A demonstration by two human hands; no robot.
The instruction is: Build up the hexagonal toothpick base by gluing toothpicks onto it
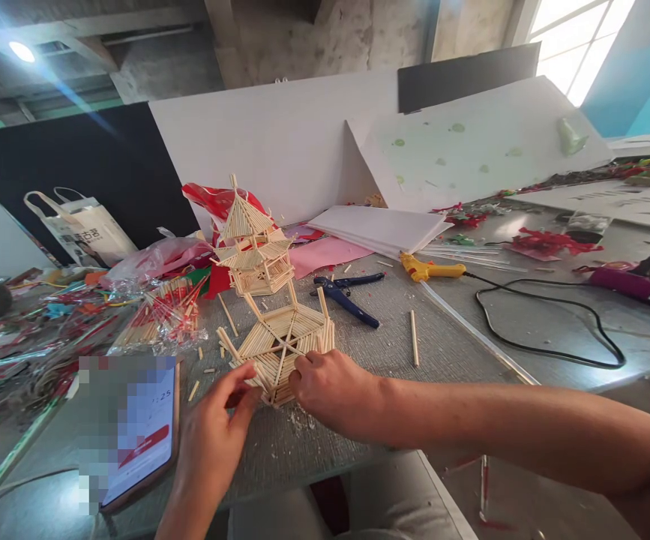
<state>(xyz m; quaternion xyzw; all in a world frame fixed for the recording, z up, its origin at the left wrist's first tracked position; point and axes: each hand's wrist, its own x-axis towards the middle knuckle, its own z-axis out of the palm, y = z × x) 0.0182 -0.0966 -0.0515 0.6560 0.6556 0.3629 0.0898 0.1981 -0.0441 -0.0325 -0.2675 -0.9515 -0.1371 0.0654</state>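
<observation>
A hexagonal model of thin wooden sticks [274, 334] lies on the table in front of me, with short posts standing up around its rim. My left hand [215, 424] grips its near left edge between thumb and curled fingers. On the near right edge, my right hand [333, 386] is closed, its fingers pressed together against the sticks; whether a loose stick is between them is hidden. Just behind stands a stick pagoda [260, 266] with tiered roofs and a pointed top. Blue-handled cutting pliers [350, 294] lie to the right of the pagoda.
A yellow glue gun [431, 268] with a black cord lies at the right, near a single loose stick [414, 337]. A phone [145, 435] rests at the left, beside bagged sticks [167, 307] and wrappers. White boards [381, 229] and a tote bag [85, 229] stand behind.
</observation>
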